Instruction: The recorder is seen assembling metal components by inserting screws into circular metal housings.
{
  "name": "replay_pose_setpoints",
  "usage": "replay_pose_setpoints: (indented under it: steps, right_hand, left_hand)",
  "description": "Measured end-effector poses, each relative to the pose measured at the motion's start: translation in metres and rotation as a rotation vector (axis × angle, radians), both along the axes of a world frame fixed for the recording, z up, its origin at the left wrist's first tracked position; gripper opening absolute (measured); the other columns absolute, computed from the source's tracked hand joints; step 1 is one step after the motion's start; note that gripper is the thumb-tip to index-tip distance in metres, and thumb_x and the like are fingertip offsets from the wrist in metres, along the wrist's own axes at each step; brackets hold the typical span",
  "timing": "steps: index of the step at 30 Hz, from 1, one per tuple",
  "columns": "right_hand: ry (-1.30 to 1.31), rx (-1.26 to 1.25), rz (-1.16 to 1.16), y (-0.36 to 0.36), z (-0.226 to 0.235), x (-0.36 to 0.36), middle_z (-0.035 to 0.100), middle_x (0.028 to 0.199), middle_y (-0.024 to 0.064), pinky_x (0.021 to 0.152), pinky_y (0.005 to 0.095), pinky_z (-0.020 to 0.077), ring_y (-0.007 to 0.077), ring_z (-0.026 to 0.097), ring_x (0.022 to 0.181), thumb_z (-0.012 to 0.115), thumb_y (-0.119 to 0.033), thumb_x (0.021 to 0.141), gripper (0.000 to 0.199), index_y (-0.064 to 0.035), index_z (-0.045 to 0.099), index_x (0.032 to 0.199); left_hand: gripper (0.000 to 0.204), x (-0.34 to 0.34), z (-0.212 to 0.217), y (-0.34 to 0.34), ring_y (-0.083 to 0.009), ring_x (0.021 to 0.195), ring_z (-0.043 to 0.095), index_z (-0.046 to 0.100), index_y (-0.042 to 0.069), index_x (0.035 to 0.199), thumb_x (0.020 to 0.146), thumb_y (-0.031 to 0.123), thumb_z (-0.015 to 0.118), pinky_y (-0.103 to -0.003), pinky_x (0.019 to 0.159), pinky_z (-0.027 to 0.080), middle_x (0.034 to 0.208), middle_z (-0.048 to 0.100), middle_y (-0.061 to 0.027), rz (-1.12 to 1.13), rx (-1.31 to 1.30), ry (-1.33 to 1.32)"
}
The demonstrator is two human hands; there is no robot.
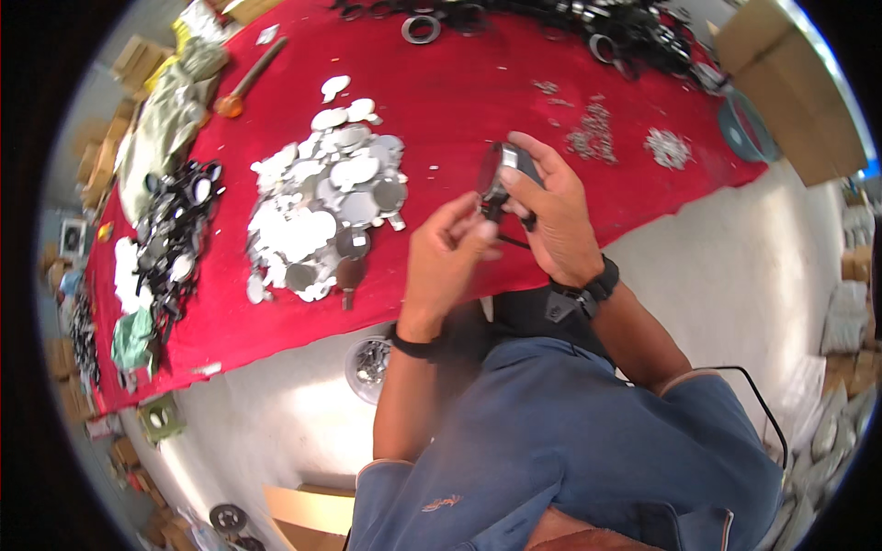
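Above the near side of the red-covered table (441, 101), both hands meet at a small black part (504, 163) with a dark, rounded face and a light, shiny patch. My right hand (562, 216) grips it from the right, thumb across its top. At its lower end, the fingers of my left hand (437, 266) are pinched together, slightly blurred; they hide what they hold there. A thin black strip (514, 241) shows between the two hands. Left of my left hand lies a heap of white and grey round discs (322, 202), many with short tabs.
Black round-framed parts (179, 230) lie at the left, more black rings (423, 30) at the far edge. Small metal pieces (593, 133) and white bits (668, 148) sit right, near a teal basin (746, 127). A mallet (248, 83) lies far left; a bucket (366, 369) stands below.
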State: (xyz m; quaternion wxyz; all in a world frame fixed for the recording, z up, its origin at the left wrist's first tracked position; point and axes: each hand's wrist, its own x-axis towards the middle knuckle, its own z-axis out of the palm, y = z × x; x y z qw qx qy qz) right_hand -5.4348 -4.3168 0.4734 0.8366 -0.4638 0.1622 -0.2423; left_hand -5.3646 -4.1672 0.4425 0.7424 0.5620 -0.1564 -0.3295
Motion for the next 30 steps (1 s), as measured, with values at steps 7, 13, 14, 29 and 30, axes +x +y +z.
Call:
replay_pose_setpoints:
  steps: [7,13,14,29,30]
  right_hand:
    - [0.171,-0.079,-0.025,-0.017,-0.021,0.001,0.065,0.112,0.0092,0.071,0.024,0.0476,0.0087,0.057,0.087,0.072,-0.009,0.101,0.057,0.008,0.049,0.15]
    - [0.183,0.005,-0.114,-0.064,-0.057,-0.04,0.062,0.101,0.0074,0.066,0.0249,0.0453,0.0072,0.051,0.075,0.067,-0.006,0.104,0.048,0.0076,0.051,0.147]
    - [0.181,0.003,-0.093,-0.061,-0.057,-0.04,0.062,0.101,0.0069,0.066,0.0252,0.0451,0.007,0.051,0.075,0.067,-0.006,0.104,0.047,0.0075,0.051,0.147]
    - [0.581,-1.148,-0.519,-0.135,-0.102,-0.071,0.067,0.138,0.0245,0.108,0.0447,0.0507,0.0397,0.065,0.127,0.06,-0.015,0.106,0.042,0.0008,0.059,0.145]
    - [0.592,-1.197,-0.533,-0.131,-0.106,-0.068,0.068,0.137,0.0249,0.107,0.0463,0.0521,0.0421,0.065,0.126,0.059,-0.013,0.105,0.041,0.0005,0.06,0.144]
  left_hand:
    - [0.034,0.057,0.023,0.049,-0.0146,0.082,0.074,0.071,-0.007,0.12,0.1,0.02,0.074,-0.03,0.07,0.065,0.095,0.076,-0.0097,0.079,0.224,-0.079]
    - [0.025,0.23,0.069,0.174,-0.0075,0.064,0.062,0.076,-0.001,0.103,0.103,0.024,0.072,-0.02,0.058,0.05,0.075,0.065,0.0006,0.432,0.521,-0.401]
    - [0.03,0.278,0.076,0.243,-0.0116,0.073,0.071,0.072,-0.003,0.107,0.1,0.026,0.077,-0.024,0.068,0.06,0.084,0.071,-0.0052,0.463,0.482,-0.366]
    - [0.059,0.282,0.074,0.02,-0.0213,0.109,0.072,0.065,-0.008,0.139,0.094,0.028,0.081,-0.033,0.087,0.062,0.128,0.073,-0.0204,0.06,0.732,-0.607]
    - [0.061,0.288,0.068,0.0,-0.0259,0.114,0.073,0.065,-0.006,0.14,0.093,0.03,0.081,-0.036,0.091,0.061,0.129,0.073,-0.0241,0.007,0.739,-0.658]
